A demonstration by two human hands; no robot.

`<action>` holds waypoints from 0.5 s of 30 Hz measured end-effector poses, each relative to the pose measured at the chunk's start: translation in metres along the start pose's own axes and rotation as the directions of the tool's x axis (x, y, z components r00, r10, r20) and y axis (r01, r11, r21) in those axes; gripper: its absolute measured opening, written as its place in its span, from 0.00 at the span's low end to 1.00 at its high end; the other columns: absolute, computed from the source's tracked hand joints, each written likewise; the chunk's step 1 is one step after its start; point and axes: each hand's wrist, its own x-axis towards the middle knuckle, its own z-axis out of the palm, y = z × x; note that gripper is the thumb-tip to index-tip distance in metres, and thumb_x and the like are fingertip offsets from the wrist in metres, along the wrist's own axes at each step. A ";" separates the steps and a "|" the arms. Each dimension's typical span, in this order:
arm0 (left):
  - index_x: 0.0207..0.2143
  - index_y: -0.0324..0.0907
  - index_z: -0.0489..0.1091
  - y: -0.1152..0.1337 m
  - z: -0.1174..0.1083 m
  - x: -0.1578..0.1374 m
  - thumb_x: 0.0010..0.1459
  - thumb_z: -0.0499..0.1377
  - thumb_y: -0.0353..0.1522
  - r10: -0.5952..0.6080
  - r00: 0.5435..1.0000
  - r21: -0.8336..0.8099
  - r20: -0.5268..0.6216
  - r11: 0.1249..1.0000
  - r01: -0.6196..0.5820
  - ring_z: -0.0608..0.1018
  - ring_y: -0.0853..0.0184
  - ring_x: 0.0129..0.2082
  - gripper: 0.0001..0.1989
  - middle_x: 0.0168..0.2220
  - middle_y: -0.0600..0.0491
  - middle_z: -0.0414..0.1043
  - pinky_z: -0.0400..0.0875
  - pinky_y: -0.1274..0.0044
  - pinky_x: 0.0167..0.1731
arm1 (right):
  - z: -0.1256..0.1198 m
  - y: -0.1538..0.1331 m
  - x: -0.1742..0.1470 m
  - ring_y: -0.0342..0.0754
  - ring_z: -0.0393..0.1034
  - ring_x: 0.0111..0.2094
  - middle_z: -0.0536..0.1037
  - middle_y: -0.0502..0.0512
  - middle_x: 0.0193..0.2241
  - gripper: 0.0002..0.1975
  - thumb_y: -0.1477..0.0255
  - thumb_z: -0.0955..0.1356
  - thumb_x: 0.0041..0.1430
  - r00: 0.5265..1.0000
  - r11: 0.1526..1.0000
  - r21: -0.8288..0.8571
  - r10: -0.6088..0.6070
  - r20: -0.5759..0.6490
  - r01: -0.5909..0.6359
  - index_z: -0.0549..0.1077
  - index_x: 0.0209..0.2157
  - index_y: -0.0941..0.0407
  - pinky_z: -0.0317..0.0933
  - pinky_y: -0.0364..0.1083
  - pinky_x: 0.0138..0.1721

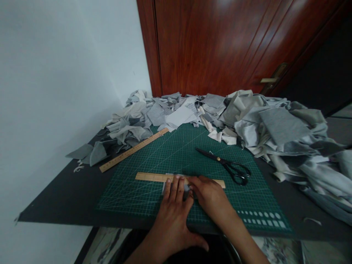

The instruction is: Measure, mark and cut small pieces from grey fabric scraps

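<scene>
My left hand [176, 209] lies flat with its fingers stretched out. Its fingertips press on a wooden ruler [151, 177] and on a small pale grey piece of cloth [187, 190] beneath it. Beside it, my right hand [210, 194] is closed, its fingers curled in at the ruler's lower edge and close to the left index finger. Whatever those fingers pinch is hidden. Both ruler and cloth rest on a green cutting mat [132, 198]. Black-handled scissors [218, 159] lie on the mat to the right, blades pointing up and left.
A second wooden ruler [134, 149] lies slanted across the mat's left edge. Heaped grey and cream fabric scraps [176, 113] line the back, with a larger pile [286, 128] at the right. The dark table [57, 205] meets a white wall; a brown door [214, 47] stands behind.
</scene>
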 end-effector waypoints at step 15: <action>0.69 0.37 0.56 0.002 0.002 0.002 0.37 0.56 0.73 -0.035 0.999 -0.018 0.027 0.999 0.035 0.42 0.34 0.72 0.67 0.74 0.34 0.36 0.42 0.44 0.68 | 0.001 -0.001 0.001 0.52 0.76 0.37 0.80 0.56 0.36 0.14 0.77 0.62 0.69 1.000 0.999 0.030 0.024 -0.009 -0.024 0.78 0.46 0.52 0.63 0.46 0.40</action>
